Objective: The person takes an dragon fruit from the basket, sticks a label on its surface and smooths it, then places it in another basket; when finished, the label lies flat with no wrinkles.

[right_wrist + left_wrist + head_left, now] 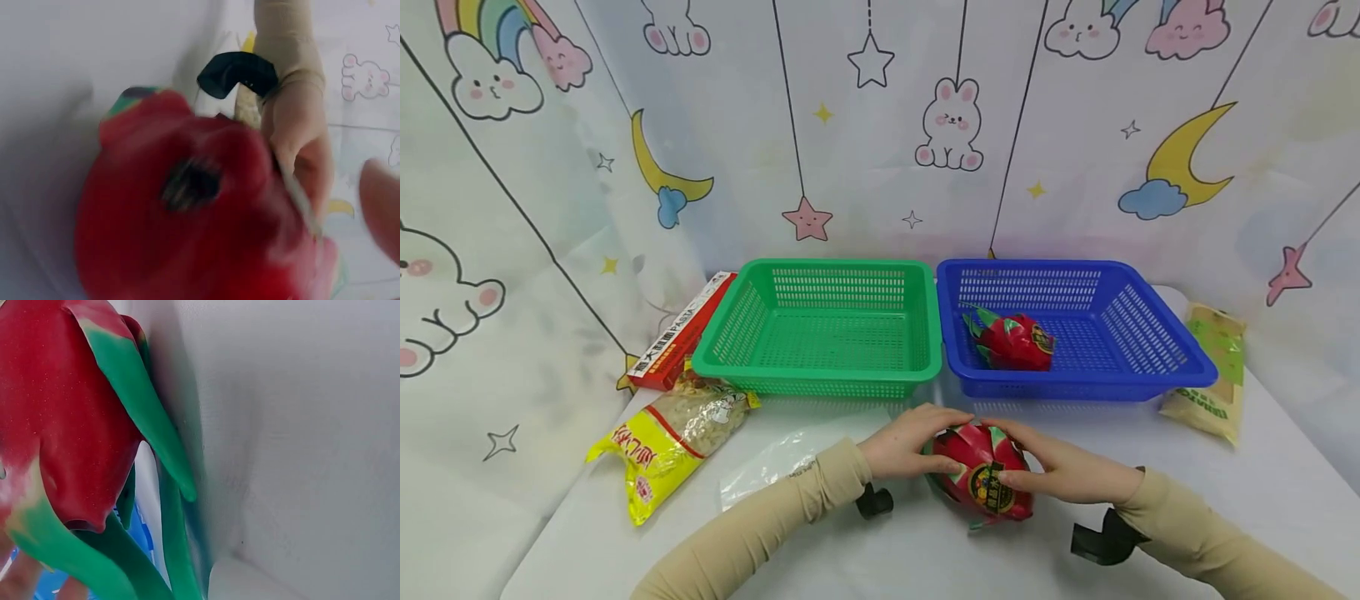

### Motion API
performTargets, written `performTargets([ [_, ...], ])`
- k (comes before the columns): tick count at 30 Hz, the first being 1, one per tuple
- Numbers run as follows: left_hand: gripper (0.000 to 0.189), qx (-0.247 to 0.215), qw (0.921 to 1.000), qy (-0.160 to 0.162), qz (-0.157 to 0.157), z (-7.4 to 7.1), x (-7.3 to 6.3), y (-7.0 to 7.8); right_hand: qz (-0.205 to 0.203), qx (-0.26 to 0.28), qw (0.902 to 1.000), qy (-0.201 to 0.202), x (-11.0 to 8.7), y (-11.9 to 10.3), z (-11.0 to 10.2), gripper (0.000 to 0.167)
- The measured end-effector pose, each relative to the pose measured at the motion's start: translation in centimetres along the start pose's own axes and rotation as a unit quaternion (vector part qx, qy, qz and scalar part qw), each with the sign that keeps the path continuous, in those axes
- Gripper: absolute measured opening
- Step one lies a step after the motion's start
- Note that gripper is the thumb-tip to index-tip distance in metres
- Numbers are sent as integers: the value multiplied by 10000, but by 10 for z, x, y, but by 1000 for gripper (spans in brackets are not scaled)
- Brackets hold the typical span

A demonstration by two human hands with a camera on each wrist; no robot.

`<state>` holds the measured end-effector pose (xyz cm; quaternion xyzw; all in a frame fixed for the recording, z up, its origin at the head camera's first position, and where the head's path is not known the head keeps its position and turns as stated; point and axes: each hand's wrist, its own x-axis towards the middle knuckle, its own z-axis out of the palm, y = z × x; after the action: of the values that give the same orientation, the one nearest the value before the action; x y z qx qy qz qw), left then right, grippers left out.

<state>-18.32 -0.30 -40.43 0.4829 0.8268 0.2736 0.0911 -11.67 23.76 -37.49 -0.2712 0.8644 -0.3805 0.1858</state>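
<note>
A red dragon fruit (976,454) with green-tipped scales and a black-and-gold label sits on the white table in front of the baskets. My left hand (917,446) holds it from the left, thumb on its near side. From the right, my right hand (1063,467) grips the same fruit, thumb beside the label. The left wrist view shows the long green scales of the dragon fruit (62,419) close to the tabletop. In the right wrist view the blunt end of the dragon fruit (137,212) faces the camera, blurred, with the left hand (306,131) behind it.
Behind the hands stand a green basket (816,375) and a blue basket (1075,385); another dragon fruit (1011,342) lies in the blue one. At left are a red pasta box (677,333), a yellow bag (670,442) and clear plastic (767,458). A green-and-tan packet (1213,375) lies at right.
</note>
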Motion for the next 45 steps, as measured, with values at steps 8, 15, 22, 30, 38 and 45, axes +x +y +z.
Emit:
performTargets([
  [8, 70, -65, 9996, 30, -262, -1, -2, 4, 399, -253, 9970, 605, 15, -5, 6, 88],
  [15, 82, 136, 9987, 143, -464, 0, -7, 3, 807, -270, 9959, 315, 29, -3, 2, 79],
  [22, 95, 659, 9976, 96, -186, 0, -11, -1, 1332, -142, 9908, 213, 38, -9, 8, 73],
  [30, 95, 1634, 9865, -23, 63, -15, -17, -4, 1503, -293, 9876, 351, 43, -12, 9, 70],
  [38, 60, 1798, 9823, 220, 478, -27, -23, -7, 972, -276, 9932, 585, 30, -9, 9, 63],
  [45, 28, 1921, 9586, 1519, 1451, -36, -21, -11, 525, -564, 9915, 1046, 1, -15, -7, 60],
])
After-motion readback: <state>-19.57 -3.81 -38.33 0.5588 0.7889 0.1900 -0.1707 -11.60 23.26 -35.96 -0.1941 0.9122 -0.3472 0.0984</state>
